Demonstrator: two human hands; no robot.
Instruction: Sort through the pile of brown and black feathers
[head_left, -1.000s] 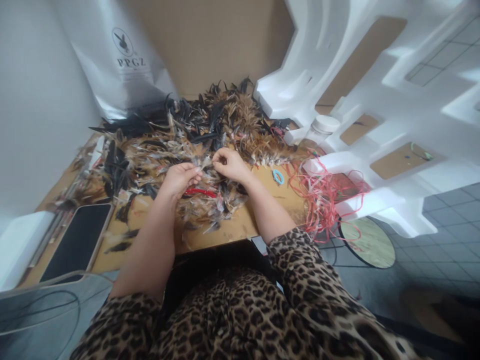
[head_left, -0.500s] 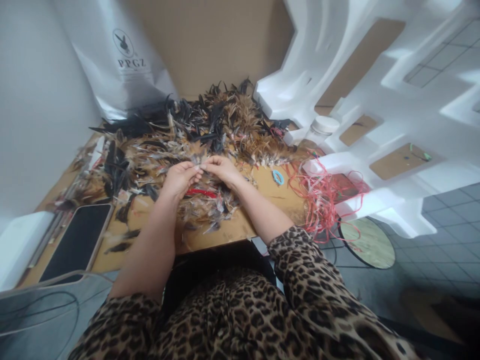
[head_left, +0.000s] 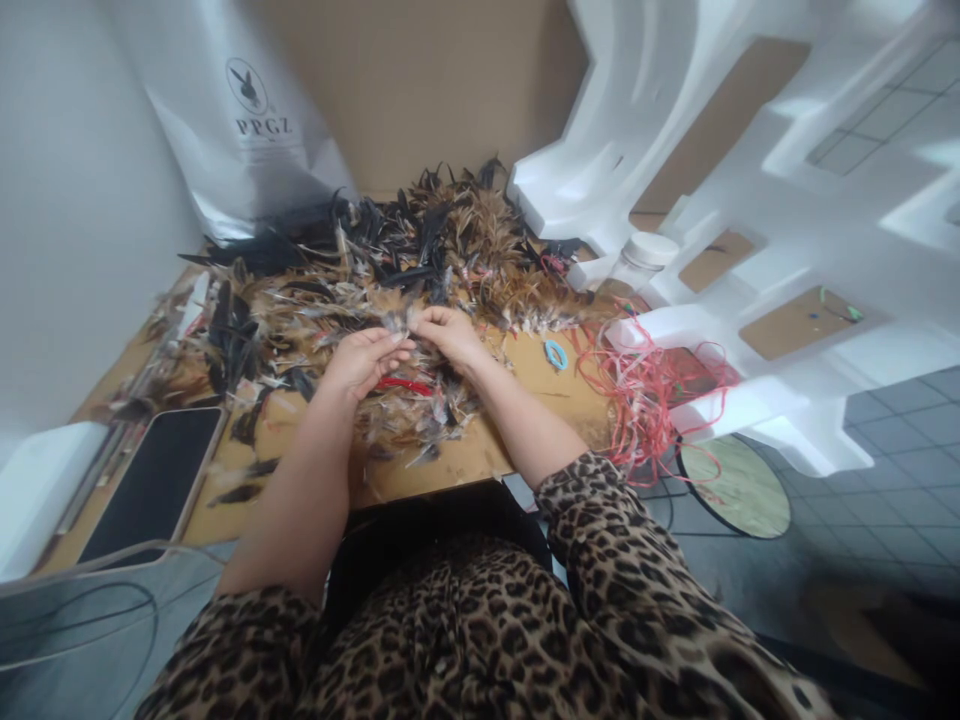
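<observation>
My left hand is closed in a pinch, thumb against fingers, on the pale base of a small brownish-grey feather. Close beside it on the right, my right hand pinches at the same feather; its fingertips partly hide the grip. Both hands are just above the table. Below them lie a red strip and a loose heap of brown and whitish feathers. Beyond the hands spreads a large pile of brown and black feathers.
A phone lies at the left beside a white box. To the right are a blue ring, tangled pink ribbon, a white-lidded jar and large white foam pieces. A silver bag stands behind.
My right hand has moved slightly right, and its fingertips have parted a little from the left hand's. My left hand has shifted slightly. The surroundings look the same.
</observation>
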